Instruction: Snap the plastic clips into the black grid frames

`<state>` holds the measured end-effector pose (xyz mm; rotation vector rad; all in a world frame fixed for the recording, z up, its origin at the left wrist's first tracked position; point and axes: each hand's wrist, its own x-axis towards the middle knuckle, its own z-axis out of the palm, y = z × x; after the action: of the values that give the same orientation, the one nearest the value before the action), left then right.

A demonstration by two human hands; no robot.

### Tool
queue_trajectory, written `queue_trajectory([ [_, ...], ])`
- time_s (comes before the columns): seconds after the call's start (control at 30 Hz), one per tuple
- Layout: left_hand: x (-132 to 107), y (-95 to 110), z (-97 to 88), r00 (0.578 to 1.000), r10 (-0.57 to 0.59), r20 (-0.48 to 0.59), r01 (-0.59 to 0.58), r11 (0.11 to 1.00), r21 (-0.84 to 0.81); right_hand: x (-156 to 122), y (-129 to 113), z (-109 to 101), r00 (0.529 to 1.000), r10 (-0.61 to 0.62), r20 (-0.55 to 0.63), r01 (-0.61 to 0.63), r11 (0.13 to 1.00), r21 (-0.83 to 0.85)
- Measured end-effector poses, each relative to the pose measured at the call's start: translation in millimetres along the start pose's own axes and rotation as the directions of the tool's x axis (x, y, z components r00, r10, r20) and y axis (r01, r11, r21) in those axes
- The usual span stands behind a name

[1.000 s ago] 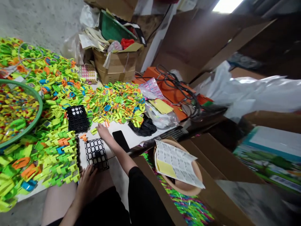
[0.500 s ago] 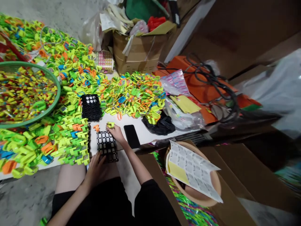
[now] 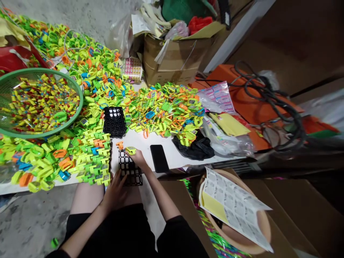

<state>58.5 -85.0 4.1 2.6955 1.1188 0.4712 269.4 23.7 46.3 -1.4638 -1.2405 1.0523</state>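
My right hand (image 3: 139,159) pinches a yellow-green plastic toy watch (image 3: 130,150) above the far edge of a black plastic grid tray (image 3: 130,168). The tray lies at the table's near edge, over my lap, and its visible openings look unfilled. At its near left side my left hand (image 3: 115,193) grips the edge, fingers partly over the grid. A small orange piece (image 3: 119,145) rests just beyond the tray. To the left stand close rows of yellow-green watches (image 3: 98,161) on another tray, mostly hidden under them. A stack of black grid trays (image 3: 114,123) sits farther back.
A green basket (image 3: 80,104) of small yellow and red parts stands at left among heaped watches (image 3: 163,107). A black phone (image 3: 159,158) and black bag (image 3: 197,147) lie to the right. Behind is a cardboard box (image 3: 174,57); lower right, a round tub (image 3: 264,229) under printed sheets.
The view has shifted, so the scene sits farther right. My right hand has turned the toy watch, and its face now shows more. The left hand stays on the tray.
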Motion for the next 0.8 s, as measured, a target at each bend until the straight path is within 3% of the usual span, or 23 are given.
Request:
queue_trajectory([
  [0.3, -2, -3, -0.4, 1.000, 0.019, 0.023, -0.019, 1.000, -0.025, 14, -24, -5, 0.995, 0.012, 0.095, 0.002, 0.990, -0.143],
  [0.8, -3, -1, -1.6, 0.998, -0.043, 0.049, 0.046, 0.996, -0.079, 20, -28, -4, 0.987, 0.000, 0.161, 0.068, 0.906, -0.418],
])
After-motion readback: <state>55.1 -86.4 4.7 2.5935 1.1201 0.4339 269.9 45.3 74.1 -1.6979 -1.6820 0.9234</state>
